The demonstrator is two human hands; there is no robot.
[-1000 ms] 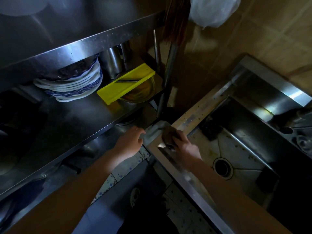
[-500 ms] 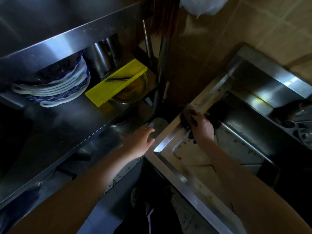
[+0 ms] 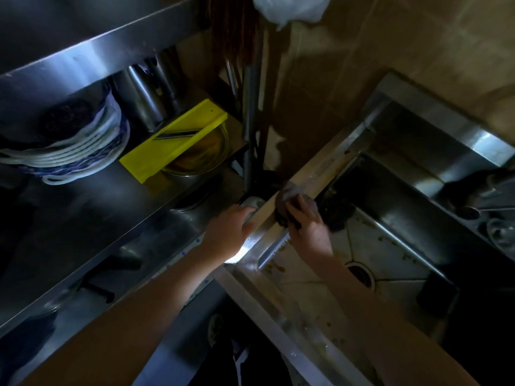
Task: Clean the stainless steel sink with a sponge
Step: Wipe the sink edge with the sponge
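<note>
The stainless steel sink [image 3: 281, 321] fills the right half of the view, with a stained basin floor and a round drain [image 3: 361, 274]. My right hand [image 3: 308, 227] presses a dark sponge [image 3: 287, 199] onto the sink's left rim. My left hand [image 3: 231, 232] rests on the outer edge of that rim near the corner, fingers curled over it. A dark clump [image 3: 335, 215] lies in the basin's far left corner, just right of my right hand.
A steel shelf [image 3: 83, 207] on the left carries stacked plates [image 3: 69, 146], a yellow slicer [image 3: 174, 142] across a metal bowl, and steel containers [image 3: 142, 98]. Poles [image 3: 249, 121] stand between shelf and sink. Dishes [image 3: 498, 218] sit at the sink's right. A dark block [image 3: 434, 293] lies in the basin.
My right hand slid the sponge along the left rim from the near corner toward the far end. My left hand stayed at the rim's outer edge.
</note>
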